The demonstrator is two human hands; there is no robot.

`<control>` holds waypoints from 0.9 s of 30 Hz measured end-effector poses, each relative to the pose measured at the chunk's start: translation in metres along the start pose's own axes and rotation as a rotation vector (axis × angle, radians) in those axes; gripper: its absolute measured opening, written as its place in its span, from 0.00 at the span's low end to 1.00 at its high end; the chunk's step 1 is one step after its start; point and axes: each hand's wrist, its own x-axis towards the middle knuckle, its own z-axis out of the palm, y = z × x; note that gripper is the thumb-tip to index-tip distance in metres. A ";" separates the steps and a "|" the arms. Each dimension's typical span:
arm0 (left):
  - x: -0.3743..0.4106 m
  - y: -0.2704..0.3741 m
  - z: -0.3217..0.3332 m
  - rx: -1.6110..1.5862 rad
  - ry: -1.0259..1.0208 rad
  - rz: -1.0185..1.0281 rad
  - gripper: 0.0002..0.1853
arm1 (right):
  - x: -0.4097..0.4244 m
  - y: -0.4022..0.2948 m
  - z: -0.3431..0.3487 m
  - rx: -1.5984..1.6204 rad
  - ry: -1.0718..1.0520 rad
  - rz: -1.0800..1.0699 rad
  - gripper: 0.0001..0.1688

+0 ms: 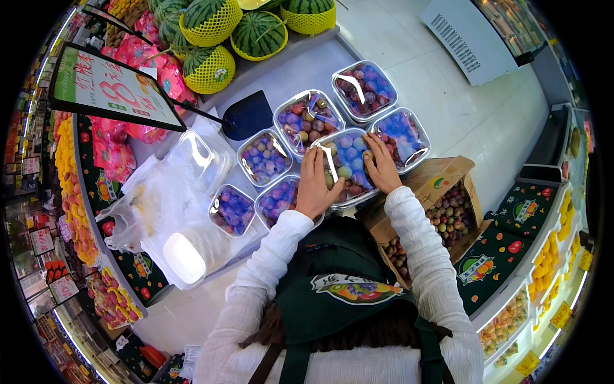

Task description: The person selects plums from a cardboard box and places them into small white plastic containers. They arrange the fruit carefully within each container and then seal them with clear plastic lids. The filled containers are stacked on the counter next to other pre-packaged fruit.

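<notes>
Both hands grip a clear plastic box of plums (349,156) from opposite sides, and its lid shines with reflections. My left hand (317,186) spreads over the left wall and near corner. On the far right edge rests my right hand (382,167), its fingertips on the lid rim. Around it stand more filled boxes: a large plum box (309,120) behind, a plum box (365,91) at the far corner, and one plum box (403,137) partly behind my right hand. Smaller boxes sit to the left, including a small plum box (265,157) and a plum box (232,210).
A stack of clear lids (196,152), plastic bags (144,206) and stacked containers (186,257) lie at left. A tilted price sign (117,89) and netted watermelons (259,36) stand beyond. An open cardboard carton (439,177) with loose plums (451,214) is below my right forearm.
</notes>
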 end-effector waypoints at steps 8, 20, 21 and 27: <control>-0.008 -0.004 0.017 0.011 0.055 0.005 0.57 | -0.004 0.003 0.004 0.051 -0.002 -0.015 0.28; -0.007 -0.006 -0.003 0.193 -0.124 0.116 0.76 | -0.002 0.010 -0.003 -0.086 -0.106 -0.170 0.40; -0.005 -0.005 -0.005 0.206 -0.134 0.120 0.76 | 0.000 0.010 -0.008 -0.064 -0.163 -0.176 0.44; 0.001 -0.006 -0.017 0.239 -0.209 0.151 0.77 | 0.016 0.006 -0.034 -0.137 -0.451 -0.270 0.73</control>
